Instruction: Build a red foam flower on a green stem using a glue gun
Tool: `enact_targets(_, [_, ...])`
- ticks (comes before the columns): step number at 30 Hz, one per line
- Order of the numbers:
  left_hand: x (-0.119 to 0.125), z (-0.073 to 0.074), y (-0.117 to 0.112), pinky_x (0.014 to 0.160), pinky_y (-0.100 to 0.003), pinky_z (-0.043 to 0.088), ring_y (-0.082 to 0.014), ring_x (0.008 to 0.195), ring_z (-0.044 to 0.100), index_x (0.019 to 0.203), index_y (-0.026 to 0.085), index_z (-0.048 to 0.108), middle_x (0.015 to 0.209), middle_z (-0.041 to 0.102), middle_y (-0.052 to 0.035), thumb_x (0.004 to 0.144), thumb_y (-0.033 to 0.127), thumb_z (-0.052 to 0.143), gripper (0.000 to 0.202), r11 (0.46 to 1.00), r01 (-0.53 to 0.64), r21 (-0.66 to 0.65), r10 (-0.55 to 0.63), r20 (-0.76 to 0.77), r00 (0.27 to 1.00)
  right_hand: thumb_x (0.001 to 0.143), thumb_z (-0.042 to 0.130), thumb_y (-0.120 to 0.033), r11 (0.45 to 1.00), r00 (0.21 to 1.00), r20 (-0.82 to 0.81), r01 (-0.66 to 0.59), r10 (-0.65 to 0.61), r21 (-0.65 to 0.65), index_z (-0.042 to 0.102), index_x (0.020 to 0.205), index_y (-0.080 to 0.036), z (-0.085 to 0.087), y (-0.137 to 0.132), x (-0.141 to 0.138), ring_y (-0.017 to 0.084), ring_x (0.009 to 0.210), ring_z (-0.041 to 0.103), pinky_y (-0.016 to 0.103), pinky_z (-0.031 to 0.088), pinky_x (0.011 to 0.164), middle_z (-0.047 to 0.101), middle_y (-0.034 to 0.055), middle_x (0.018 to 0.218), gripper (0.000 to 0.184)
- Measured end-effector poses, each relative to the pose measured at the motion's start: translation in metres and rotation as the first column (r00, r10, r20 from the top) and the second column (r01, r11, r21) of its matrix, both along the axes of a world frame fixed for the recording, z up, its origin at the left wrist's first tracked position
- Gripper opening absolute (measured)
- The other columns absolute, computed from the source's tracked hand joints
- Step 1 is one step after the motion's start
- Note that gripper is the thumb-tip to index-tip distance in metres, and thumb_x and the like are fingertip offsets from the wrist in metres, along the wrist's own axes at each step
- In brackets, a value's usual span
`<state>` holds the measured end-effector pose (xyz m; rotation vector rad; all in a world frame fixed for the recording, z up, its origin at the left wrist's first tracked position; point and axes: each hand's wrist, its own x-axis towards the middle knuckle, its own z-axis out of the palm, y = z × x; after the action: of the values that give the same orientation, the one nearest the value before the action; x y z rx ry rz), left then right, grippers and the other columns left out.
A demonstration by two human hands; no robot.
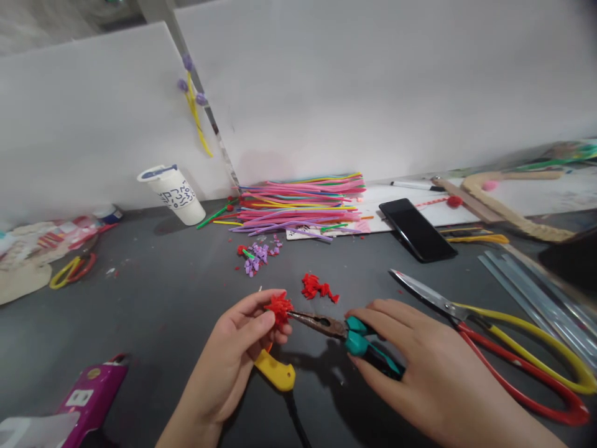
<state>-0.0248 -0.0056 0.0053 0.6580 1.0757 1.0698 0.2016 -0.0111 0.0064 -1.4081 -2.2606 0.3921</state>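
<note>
Between the thumb and fingers of my left hand (247, 342) is a spiky red flower-like cluster (280, 308). My right hand (410, 354) is closed around needle-nose pliers (326, 325) with teal and black grips. Their rusty tips touch or nearly touch the right side of the cluster; whether they pinch a piece is too small to tell. Under my left hand is a yellow-handled tool (276, 371) with a black cord, its far end hidden. A small heap of red pieces (317, 287) lies just beyond my hands, and purple pieces (256, 258) lie farther back.
Pink, purple and yellow sticks (298, 205) lie bundled at the back, beside a white cup (175, 196). Rightward are a phone (417, 230), large scissors (448, 306) and clear strips (536, 305). Small scissors (72, 270) and a magenta device (93, 398) lie at left.
</note>
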Motion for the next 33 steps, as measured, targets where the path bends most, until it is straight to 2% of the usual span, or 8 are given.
enact_targets(3, [0.001,0.001,0.000,0.066,-0.019,0.051,-0.0116,0.069,0.064,0.098,0.015,0.074,0.079,0.073,-0.0054,0.074,0.019,0.072,0.024,1.000,-0.023,-0.003,0.024,0.055,0.998,0.081,0.053,-0.023,0.984,0.999,0.034,-0.011,0.005,0.175,0.064,0.101,-0.018,-0.003,0.000,0.001,0.025,0.078,0.060,0.038,0.048,0.066,0.064,0.0078,0.086,0.024])
enact_targets(7, [0.002,0.001,0.000,0.066,-0.020,0.052,-0.0122,0.070,0.064,0.094,0.014,0.075,0.080,0.073,-0.0059,0.073,0.017,0.072,0.021,0.999,-0.047,-0.010,0.047,0.081,0.996,0.080,0.053,-0.022,0.970,0.999,0.039,-0.023,0.014,0.242,0.064,0.101,-0.017,-0.003,-0.001,0.000,0.025,0.078,0.060,0.038,0.049,0.066,0.064,0.0090,0.086,0.025])
enact_targets(15, [0.000,0.001,0.000,0.057,-0.016,0.049,-0.0086,0.061,0.061,0.090,0.015,0.075,0.074,0.070,-0.0025,0.072,0.019,0.075,0.018,0.997,-0.058,-0.053,0.062,0.087,0.994,0.076,0.054,-0.017,0.999,0.999,-0.041,-0.015,0.017,0.047,0.062,0.094,-0.023,0.002,-0.001,-0.001,0.020,0.078,0.060,0.031,0.050,0.065,0.061,0.0055,0.090,0.021])
enact_targets(20, [0.001,0.000,0.002,0.058,-0.017,0.052,-0.0099,0.062,0.063,0.090,0.015,0.076,0.076,0.071,-0.0043,0.072,0.019,0.074,0.018,0.995,-0.049,-0.085,0.060,0.125,0.990,0.075,0.054,-0.015,1.000,0.996,-0.094,-0.009,0.008,-0.013,0.062,0.096,-0.024,0.001,0.000,-0.002,0.021,0.082,0.062,0.031,0.052,0.069,0.062,0.0055,0.093,0.024])
enact_targets(25, [0.000,0.001,0.005,0.058,-0.016,0.053,-0.0096,0.062,0.064,0.089,0.013,0.076,0.077,0.072,-0.0052,0.072,0.016,0.074,0.018,0.994,-0.043,-0.105,0.060,0.171,0.984,0.076,0.054,-0.016,1.000,0.988,-0.152,0.019,-0.018,0.001,0.061,0.093,-0.023,0.000,0.000,-0.002,0.020,0.082,0.062,0.030,0.051,0.069,0.063,0.0049,0.091,0.020])
enact_targets(30, [0.000,0.008,0.006,0.061,-0.016,0.055,-0.0107,0.065,0.067,0.084,0.012,0.075,0.077,0.073,-0.0058,0.067,0.012,0.077,0.017,0.994,-0.022,-0.103,0.045,0.225,0.973,0.079,0.055,-0.019,0.990,0.981,-0.192,-0.017,-0.011,-0.143,0.060,0.088,-0.023,0.013,0.005,-0.001,0.015,0.069,0.060,0.025,0.048,0.061,0.063,-0.0008,0.077,0.011])
enact_targets(33, [0.000,0.015,0.007,0.063,-0.017,0.055,-0.0108,0.066,0.067,0.093,0.014,0.074,0.077,0.073,-0.0046,0.068,0.012,0.076,0.025,0.998,-0.014,-0.064,0.029,0.238,0.971,0.077,0.056,-0.020,0.989,0.984,-0.175,-0.021,-0.005,-0.146,0.059,0.082,-0.022,0.023,0.007,0.001,0.015,0.064,0.059,0.024,0.045,0.057,0.063,-0.0019,0.072,0.006])
